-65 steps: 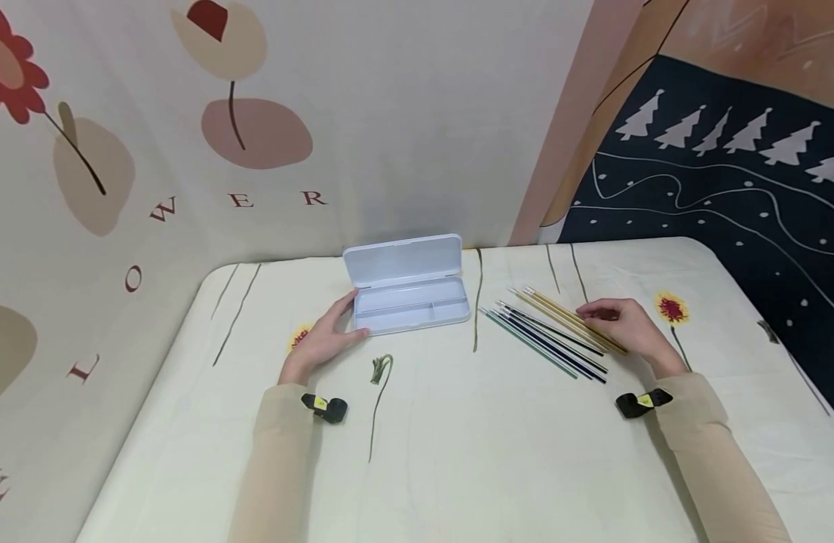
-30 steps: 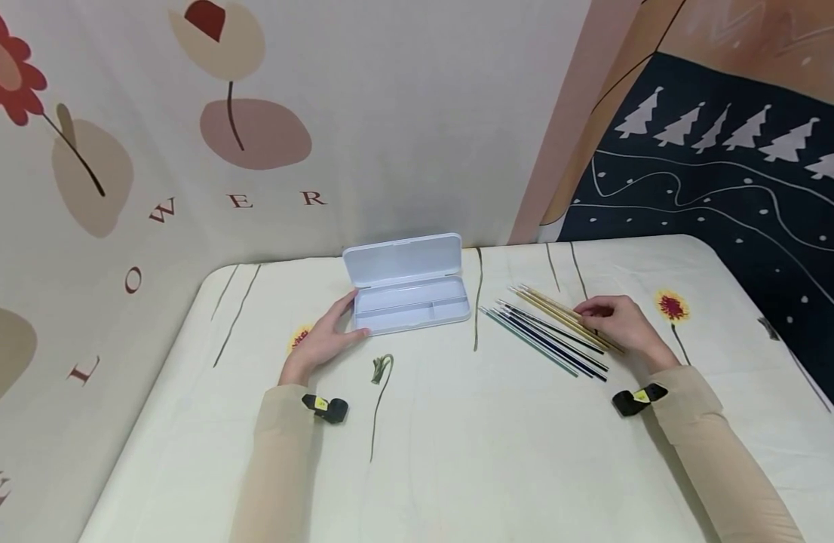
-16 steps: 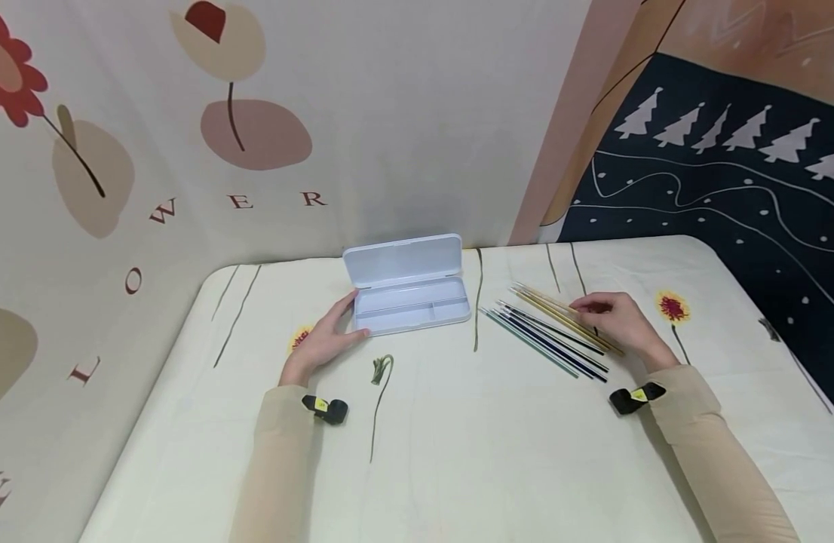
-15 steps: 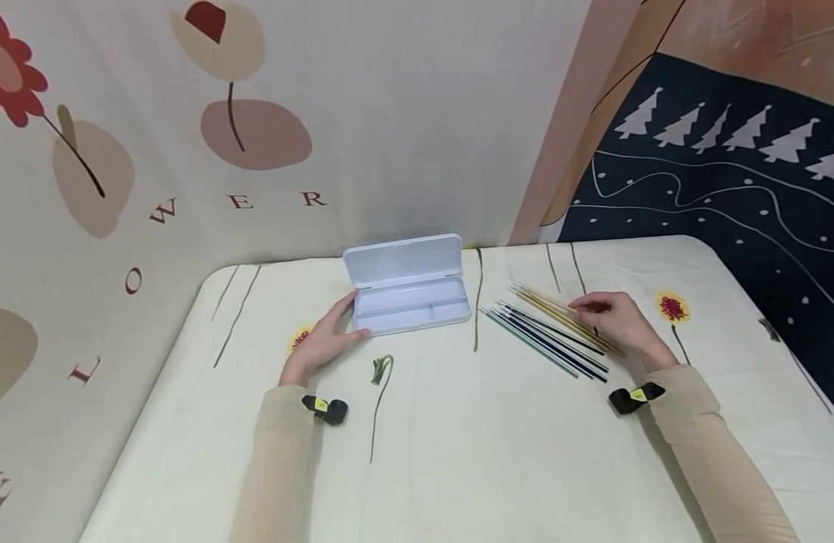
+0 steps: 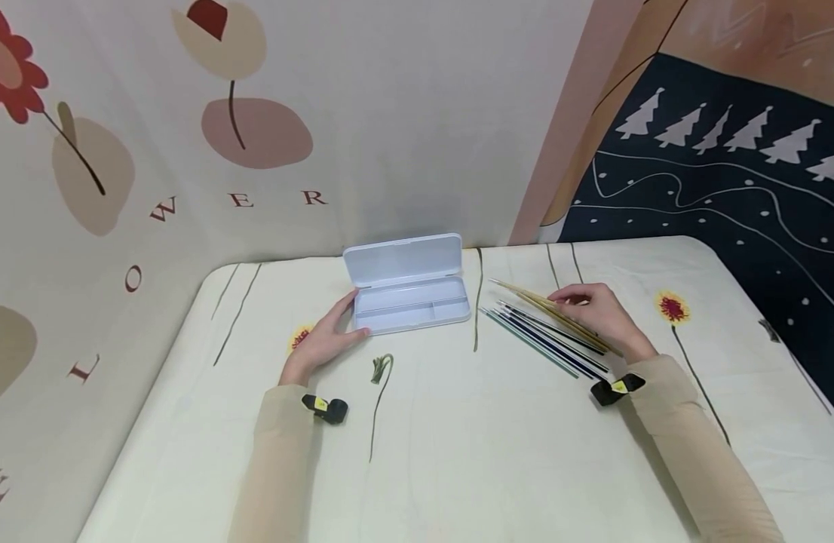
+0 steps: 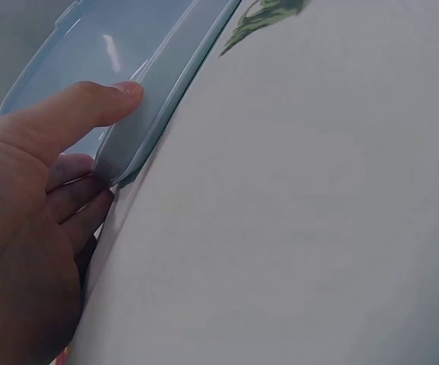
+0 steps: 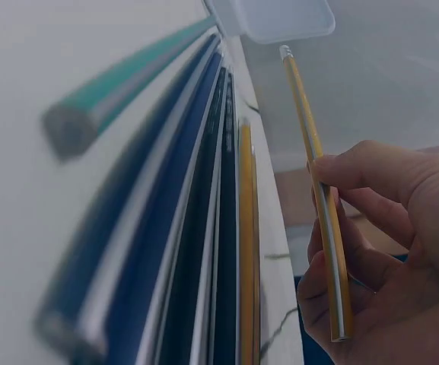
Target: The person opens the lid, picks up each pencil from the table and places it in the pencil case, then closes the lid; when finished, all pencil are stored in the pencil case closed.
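A pale blue pencil case (image 5: pixel 403 262) lies at the back of the table with its lid raised and its compartments bare. My left hand (image 5: pixel 322 341) grips its left end; in the left wrist view the thumb (image 6: pixel 101 105) lies over the front rim and fingers sit at the corner. Between thumb and fingers, my right hand (image 5: pixel 596 315) pinches a yellow pencil (image 7: pixel 308 125) with a pale stripe, raised off the cloth. Beside it lie the other pencils: a blue pencil (image 7: pixel 147 198), a green pencil (image 7: pixel 128 80), several dark ones and more yellow (image 7: pixel 246 228).
A light cloth (image 5: pixel 458 445) printed with flowers and stems covers the table. The wall behind carries a pale printed hanging (image 5: pixel 417 136), and a dark one with white trees (image 5: pixel 715 181) hangs at the right. A small camera (image 5: pixel 617 388) sits on each wrist.
My right hand has moved left and slightly away from me, lifting the yellow pencil so that its far end points toward the pencil case. The left hand and the case have stayed put.
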Tool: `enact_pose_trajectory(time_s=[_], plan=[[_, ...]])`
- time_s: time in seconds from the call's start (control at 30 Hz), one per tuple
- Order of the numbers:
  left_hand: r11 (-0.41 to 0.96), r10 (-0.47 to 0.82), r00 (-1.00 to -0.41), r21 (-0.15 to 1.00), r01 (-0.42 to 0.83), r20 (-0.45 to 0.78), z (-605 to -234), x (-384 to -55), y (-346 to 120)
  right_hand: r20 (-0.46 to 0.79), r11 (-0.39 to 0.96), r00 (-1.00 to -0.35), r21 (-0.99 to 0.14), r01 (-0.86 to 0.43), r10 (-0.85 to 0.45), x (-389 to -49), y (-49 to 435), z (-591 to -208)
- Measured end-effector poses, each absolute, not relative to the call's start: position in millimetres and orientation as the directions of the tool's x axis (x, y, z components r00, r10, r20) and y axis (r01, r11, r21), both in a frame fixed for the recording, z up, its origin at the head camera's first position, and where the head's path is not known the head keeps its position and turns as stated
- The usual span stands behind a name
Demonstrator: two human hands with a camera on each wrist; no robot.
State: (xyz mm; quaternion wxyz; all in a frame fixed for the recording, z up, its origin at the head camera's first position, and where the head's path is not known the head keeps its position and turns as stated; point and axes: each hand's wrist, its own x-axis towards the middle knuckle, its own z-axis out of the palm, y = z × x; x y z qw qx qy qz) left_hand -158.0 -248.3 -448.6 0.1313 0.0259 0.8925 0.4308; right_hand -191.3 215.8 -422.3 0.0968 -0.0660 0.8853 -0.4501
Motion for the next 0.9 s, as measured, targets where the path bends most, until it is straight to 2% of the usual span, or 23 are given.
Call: enact_pose_trajectory(time_s=[0.9], plan=[[0.617,0.175,-0.963,0.785,-0.056,-0.206,-447.8,-157.6,-250.3,-0.052,0.547,-0.959,-0.829,-0.115,-0.280,-208.2,163.6,-421.7]])
